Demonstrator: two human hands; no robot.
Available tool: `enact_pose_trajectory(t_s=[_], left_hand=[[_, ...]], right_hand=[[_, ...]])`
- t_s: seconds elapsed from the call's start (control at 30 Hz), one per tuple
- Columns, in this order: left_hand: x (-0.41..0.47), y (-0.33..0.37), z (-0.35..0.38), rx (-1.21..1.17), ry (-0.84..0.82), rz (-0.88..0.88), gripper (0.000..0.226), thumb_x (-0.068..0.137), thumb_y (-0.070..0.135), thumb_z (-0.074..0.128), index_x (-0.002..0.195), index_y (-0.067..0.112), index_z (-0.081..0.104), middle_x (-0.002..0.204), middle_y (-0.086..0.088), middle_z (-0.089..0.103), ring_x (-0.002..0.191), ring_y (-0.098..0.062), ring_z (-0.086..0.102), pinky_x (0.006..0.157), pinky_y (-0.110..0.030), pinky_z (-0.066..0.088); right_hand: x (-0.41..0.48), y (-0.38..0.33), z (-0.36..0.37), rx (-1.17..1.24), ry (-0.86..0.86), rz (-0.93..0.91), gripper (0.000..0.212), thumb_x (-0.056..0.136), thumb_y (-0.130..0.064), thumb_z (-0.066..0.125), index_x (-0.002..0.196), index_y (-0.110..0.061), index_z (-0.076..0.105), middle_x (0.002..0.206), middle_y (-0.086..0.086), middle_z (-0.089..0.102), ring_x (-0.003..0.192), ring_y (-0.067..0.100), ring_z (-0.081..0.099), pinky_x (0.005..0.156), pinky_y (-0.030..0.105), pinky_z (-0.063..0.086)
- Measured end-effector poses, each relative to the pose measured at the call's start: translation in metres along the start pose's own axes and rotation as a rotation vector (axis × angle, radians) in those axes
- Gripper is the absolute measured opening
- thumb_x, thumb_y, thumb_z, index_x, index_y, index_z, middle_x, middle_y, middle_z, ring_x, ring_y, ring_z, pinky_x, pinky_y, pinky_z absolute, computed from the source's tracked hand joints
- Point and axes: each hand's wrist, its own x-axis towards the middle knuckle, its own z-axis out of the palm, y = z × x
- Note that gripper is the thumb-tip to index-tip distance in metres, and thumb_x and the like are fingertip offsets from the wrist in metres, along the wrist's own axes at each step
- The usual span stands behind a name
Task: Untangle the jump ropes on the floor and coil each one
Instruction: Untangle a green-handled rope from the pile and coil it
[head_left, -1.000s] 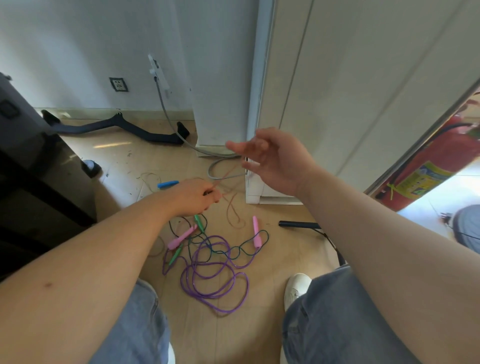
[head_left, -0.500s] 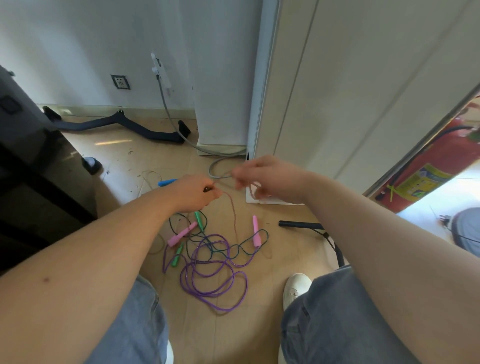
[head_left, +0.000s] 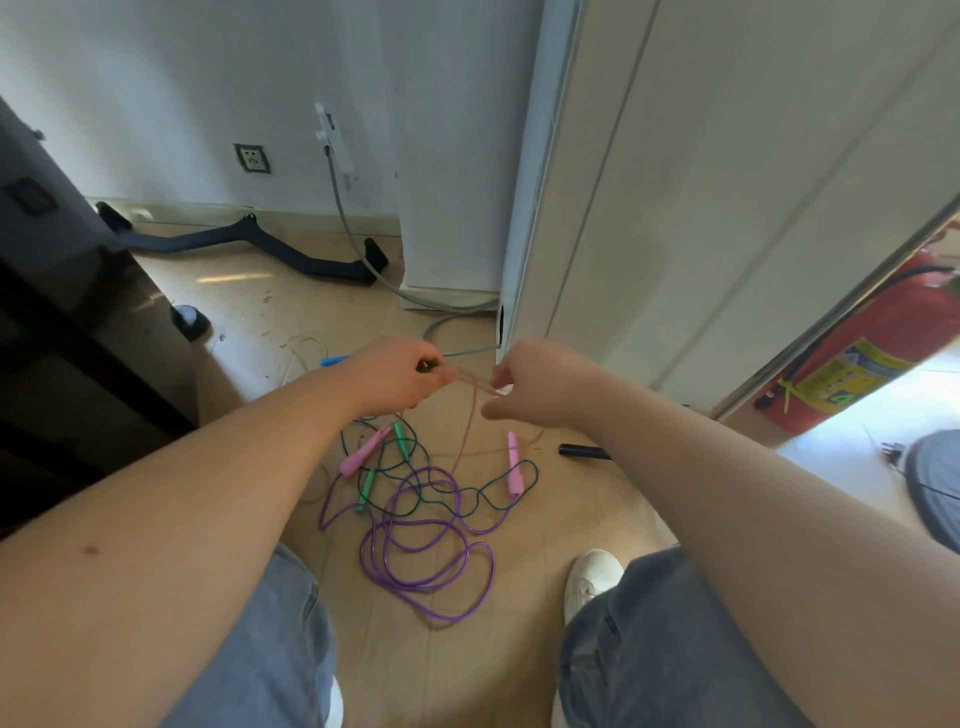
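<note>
I see the thin tan rope stretched almost level between my hands, above the purple rope, with a strand hanging down toward that tangle. My left hand is closed on one end, my right hand pinches the other. Woven into the purple rope's far side lie the dark green rope, pink handles and green handles. A white shoe sits right of it.
</note>
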Motion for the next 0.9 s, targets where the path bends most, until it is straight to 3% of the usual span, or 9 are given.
enact_pose_trajectory(t_s=[0.07, 0.17, 0.27, 0.33, 0.43, 0.5, 0.6, 0.77, 0.9], left_hand=[[0.001, 0.0, -0.001, 0.008, 0.013, 0.002, 0.026, 0.101, 0.048, 0.048, 0.097, 0.029, 0.064, 0.082, 0.003, 0.068, 0.075, -0.011, 0.067, 0.069, -0.029, 0.052], [0.004, -0.003, -0.003, 0.036, 0.003, -0.015, 0.028, 0.102, 0.049, 0.046, 0.083, 0.032, 0.059, 0.077, 0.005, 0.067, 0.07, -0.008, 0.066, 0.063, -0.027, 0.046], [0.004, -0.01, -0.001, 0.057, -0.023, -0.039, 0.032, 0.103, 0.048, 0.045, 0.08, 0.031, 0.058, 0.076, 0.005, 0.067, 0.068, -0.008, 0.064, 0.06, -0.026, 0.041], [0.003, -0.013, -0.003, 0.041, -0.02, -0.057, 0.037, 0.103, 0.048, 0.043, 0.092, 0.022, 0.067, 0.083, 0.0, 0.07, 0.073, -0.014, 0.066, 0.063, -0.028, 0.046], [0.001, -0.014, -0.009, 0.051, 0.018, -0.072, 0.042, 0.103, 0.051, 0.042, 0.112, 0.019, 0.069, 0.091, 0.0, 0.069, 0.079, -0.016, 0.063, 0.071, -0.031, 0.047], [0.001, -0.013, -0.011, 0.077, 0.031, -0.068, 0.039, 0.102, 0.053, 0.043, 0.111, 0.024, 0.067, 0.088, 0.001, 0.067, 0.076, -0.014, 0.061, 0.067, -0.029, 0.045], [-0.001, -0.01, -0.01, 0.087, 0.027, -0.058, 0.036, 0.102, 0.052, 0.043, 0.102, 0.024, 0.066, 0.081, -0.002, 0.065, 0.072, -0.015, 0.061, 0.063, -0.032, 0.047], [-0.001, -0.004, -0.007, 0.119, 0.003, -0.011, 0.043, 0.102, 0.053, 0.04, 0.107, 0.021, 0.068, 0.084, -0.005, 0.066, 0.076, -0.019, 0.061, 0.073, -0.036, 0.05], [-0.002, 0.007, -0.005, 0.13, 0.016, 0.036, 0.04, 0.103, 0.051, 0.04, 0.104, 0.02, 0.066, 0.082, -0.005, 0.065, 0.071, -0.017, 0.059, 0.067, -0.034, 0.048]], right_hand=[[0.002, -0.005, -0.003, 0.139, 0.06, 0.03, 0.031, 0.091, -0.044, 0.064, 0.089, -0.015, 0.076, 0.08, 0.003, 0.071, 0.076, 0.019, 0.065, 0.063, 0.028, 0.051], [-0.002, -0.012, -0.014, 0.529, 0.117, 0.053, 0.032, 0.093, -0.044, 0.062, 0.078, -0.018, 0.073, 0.049, -0.01, 0.046, 0.046, 0.01, 0.044, 0.048, 0.021, 0.036], [-0.006, -0.013, -0.021, 0.832, 0.172, 0.107, 0.03, 0.093, -0.04, 0.065, 0.074, -0.018, 0.071, 0.058, -0.012, 0.045, 0.042, 0.007, 0.038, 0.049, 0.022, 0.039], [-0.003, -0.006, -0.021, 0.908, 0.256, 0.189, 0.029, 0.092, -0.037, 0.065, 0.072, -0.016, 0.069, 0.069, -0.011, 0.047, 0.046, 0.011, 0.038, 0.049, 0.021, 0.039], [0.003, 0.011, -0.019, 0.762, 0.257, 0.298, 0.024, 0.092, -0.031, 0.063, 0.077, -0.013, 0.07, 0.078, -0.002, 0.057, 0.056, 0.017, 0.048, 0.06, 0.026, 0.043], [0.005, 0.019, -0.017, 0.595, 0.179, 0.354, 0.027, 0.092, -0.032, 0.063, 0.102, -0.008, 0.072, 0.092, 0.006, 0.063, 0.082, 0.023, 0.059, 0.078, 0.031, 0.048], [0.0, 0.016, -0.019, 0.233, 0.05, 0.403, 0.047, 0.099, -0.045, 0.051, 0.129, -0.01, 0.062, 0.125, 0.01, 0.06, 0.123, 0.031, 0.051, 0.106, 0.037, 0.038], [0.002, 0.013, -0.012, 0.457, -0.019, 0.415, 0.074, 0.105, -0.056, 0.018, 0.103, -0.015, 0.079, 0.11, -0.003, 0.052, 0.116, 0.027, 0.054, 0.101, 0.036, 0.037], [0.01, 0.016, -0.004, 0.219, 0.195, 0.305, 0.042, 0.101, -0.039, 0.039, 0.097, -0.011, 0.07, 0.092, 0.007, 0.068, 0.093, 0.031, 0.063, 0.076, 0.032, 0.05]])
